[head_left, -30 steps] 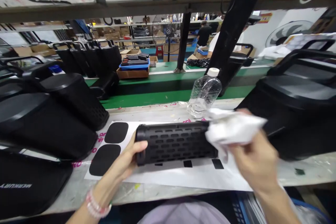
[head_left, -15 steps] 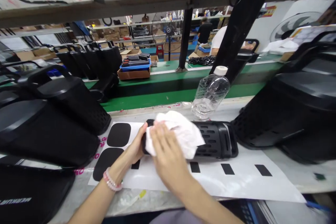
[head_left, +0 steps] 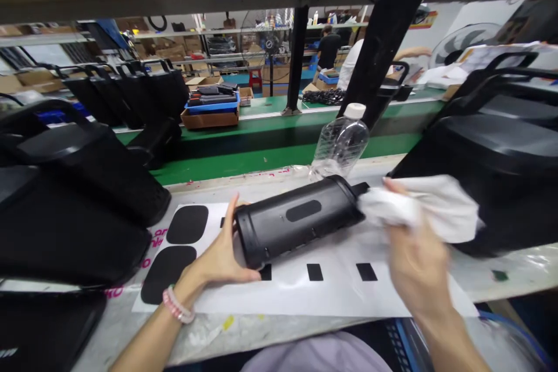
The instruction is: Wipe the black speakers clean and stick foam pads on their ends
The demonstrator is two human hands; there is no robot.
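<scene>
A black plastic casing lies tilted on the white sheet, its right end farther from me. Its smooth side, with an oval recess, faces up. My left hand grips the left end, thumb at the near edge and fingers at the far edge. By the right end, my right hand clutches a crumpled white cloth; both are smeared by motion. Whether the cloth touches the casing, I cannot tell.
The white sheet bears black rounded pads and small black squares. Behind the casing stands a clear bottle. Large black casings with handles flank both sides. A green conveyor runs behind; people are farther back.
The casing has turned from its slotted side to its smooth side and now lies at an angle. My right hand has moved right with the cloth, off the casing's left part.
</scene>
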